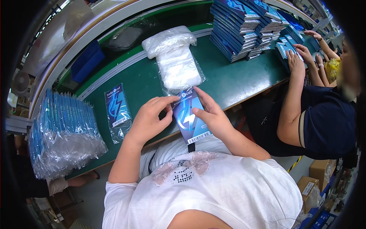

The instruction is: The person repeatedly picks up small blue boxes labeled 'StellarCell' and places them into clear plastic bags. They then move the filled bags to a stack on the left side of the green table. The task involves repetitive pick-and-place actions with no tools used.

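A flat blue box (189, 121) with a lightning-bolt print is tilted before me, close to the table's near edge. My right hand (212, 115) holds its right side, thumb on the front and fingers behind. My left hand (152, 115) is curled at the box's upper left corner, fingertips against it; whether they pinch some clear film there I cannot make out. Just beyond lies a pile of clear plastic bags (177, 63). To the left, one similar box in a clear bag (117, 108) lies flat on the green table (146, 89).
Bagged blue boxes (65, 126) stand in a dense row at the far left. Tall stacks of blue boxes (236, 34) rise at the back right. On the right, a co-worker's hands (296, 61) handle more boxes. Cardboard cartons (308, 189) sit on the floor at lower right.
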A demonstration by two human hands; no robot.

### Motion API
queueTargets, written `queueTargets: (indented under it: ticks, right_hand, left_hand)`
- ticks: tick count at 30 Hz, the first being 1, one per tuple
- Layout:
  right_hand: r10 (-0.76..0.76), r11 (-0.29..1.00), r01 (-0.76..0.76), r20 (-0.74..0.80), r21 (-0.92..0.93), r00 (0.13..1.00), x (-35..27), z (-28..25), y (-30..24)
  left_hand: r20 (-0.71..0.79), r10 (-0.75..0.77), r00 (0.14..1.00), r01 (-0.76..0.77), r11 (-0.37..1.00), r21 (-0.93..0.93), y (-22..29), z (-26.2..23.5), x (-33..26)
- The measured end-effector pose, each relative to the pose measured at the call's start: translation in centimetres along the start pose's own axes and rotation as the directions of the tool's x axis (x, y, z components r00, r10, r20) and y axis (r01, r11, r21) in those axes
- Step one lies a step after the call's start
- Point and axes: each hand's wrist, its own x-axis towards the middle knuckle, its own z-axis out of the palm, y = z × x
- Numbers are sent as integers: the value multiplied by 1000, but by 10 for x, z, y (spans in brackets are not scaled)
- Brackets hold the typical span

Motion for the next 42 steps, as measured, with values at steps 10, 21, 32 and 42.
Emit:
queueTargets:
  ticks: [10, 21, 32, 42]
  right_hand:
    - [87, 992, -81, -57, 97, 995, -13, 14, 4]
    - [25, 887, 119, 304, -445, 952, -2, 25, -31]
    - [-825, 379, 804, 226, -458, 518, -3, 28, -64]
    - [-291, 905, 401, 478, -144, 828, 47, 58, -44]
  left_hand:
    - [-106, -671, 734, 291, 451, -844, -16, 35, -29]
    - [-39, -636, 771, 61, 134, -989, 16, 2, -31]
    - [393, -200, 897, 408, 33, -913, 25, 14, -35]
    - [-57, -628, 776, 53, 155, -986, 17, -16, -43]
